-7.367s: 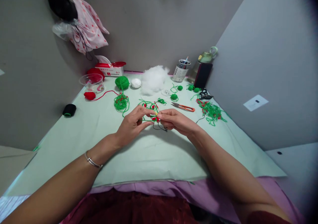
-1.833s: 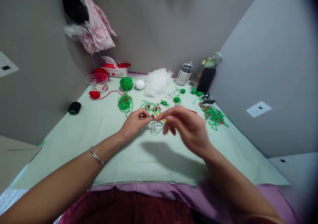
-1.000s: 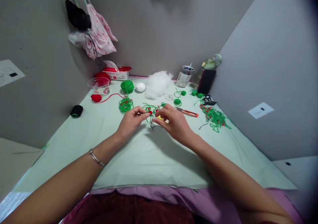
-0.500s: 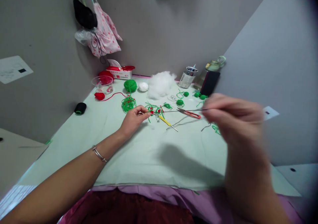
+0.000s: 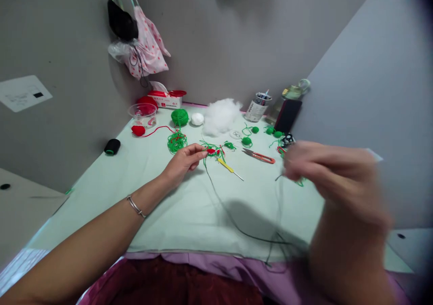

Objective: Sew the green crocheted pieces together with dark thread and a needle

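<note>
My left hand (image 5: 184, 163) pinches a small red knitted or crocheted piece (image 5: 211, 151) over the middle of the table. Dark thread (image 5: 221, 201) hangs slack from that piece and curves down toward the front edge on the right. Raised and blurred at the right, my right hand (image 5: 333, 176) is closed, fingertips pressed together; a strand of the dark thread shows below them. Whether a needle is in it, I cannot make out. A yellow-handled crochet hook (image 5: 226, 165) lies beside my left fingertips, and orange thread snips (image 5: 260, 156) lie between the hands.
Behind are a green yarn ball (image 5: 179, 117), white stuffing (image 5: 221, 117), a tin of pens (image 5: 257, 108), a bottle (image 5: 294, 90) and a phone (image 5: 288, 116). Small green balls (image 5: 246, 141) sit right of centre. A black spool (image 5: 112, 147) and a plastic cup (image 5: 144, 115) stand left.
The thread was stretched taut between both hands; now it sags to the table's front. My right hand has shifted slightly right and down.
</note>
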The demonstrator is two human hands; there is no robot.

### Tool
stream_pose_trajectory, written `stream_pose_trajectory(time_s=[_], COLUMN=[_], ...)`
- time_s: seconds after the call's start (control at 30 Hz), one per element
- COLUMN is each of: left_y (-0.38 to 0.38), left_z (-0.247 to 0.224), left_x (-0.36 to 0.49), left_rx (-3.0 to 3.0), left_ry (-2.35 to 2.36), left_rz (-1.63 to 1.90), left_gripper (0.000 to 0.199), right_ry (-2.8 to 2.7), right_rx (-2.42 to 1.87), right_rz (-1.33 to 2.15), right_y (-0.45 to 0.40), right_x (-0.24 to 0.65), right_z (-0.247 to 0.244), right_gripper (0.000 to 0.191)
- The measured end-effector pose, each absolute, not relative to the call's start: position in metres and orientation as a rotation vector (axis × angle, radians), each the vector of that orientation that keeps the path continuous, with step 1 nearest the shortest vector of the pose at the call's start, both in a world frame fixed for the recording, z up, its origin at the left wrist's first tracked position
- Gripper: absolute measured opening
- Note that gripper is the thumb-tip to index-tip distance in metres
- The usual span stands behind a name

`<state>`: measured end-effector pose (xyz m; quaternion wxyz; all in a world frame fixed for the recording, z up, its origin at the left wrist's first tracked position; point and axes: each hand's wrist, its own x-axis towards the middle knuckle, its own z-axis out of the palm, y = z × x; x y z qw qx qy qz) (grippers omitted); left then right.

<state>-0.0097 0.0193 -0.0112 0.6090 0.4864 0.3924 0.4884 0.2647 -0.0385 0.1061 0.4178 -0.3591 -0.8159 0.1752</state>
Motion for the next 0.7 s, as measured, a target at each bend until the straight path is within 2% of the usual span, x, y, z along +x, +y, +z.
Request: stream_pose_trajectory(time_s=[0.17,0.4,0.6,0.7], left_y=[0.015,0.007,0.004,0.004], left_z=[-0.007,-0.003,-0.005,-0.006], left_x=[-0.007,0.001,0.004,0.005], left_rx=[1.086,1.132,1.177,1.153], left_ry=[0.870,0.873,0.892,0.915], left_rz=[1.110,1.107,1.085,1.183], left_gripper=[0.025,0.025,0.025,0.024], right_ry=[-1.995,-2.068,-1.982,-1.895], right_rx=[-1.140,-1.031,-0.998,-1.038], right_rz=[0.473,0.359,0.191,0.281], right_y=[0.000,0.000,-0.002,-0.006], right_x=[0.222,0.196,0.189,0.187], right_z=[0.067,0.031,0.028,0.028], right_gripper=[0.015,0.008,0.016,0.020])
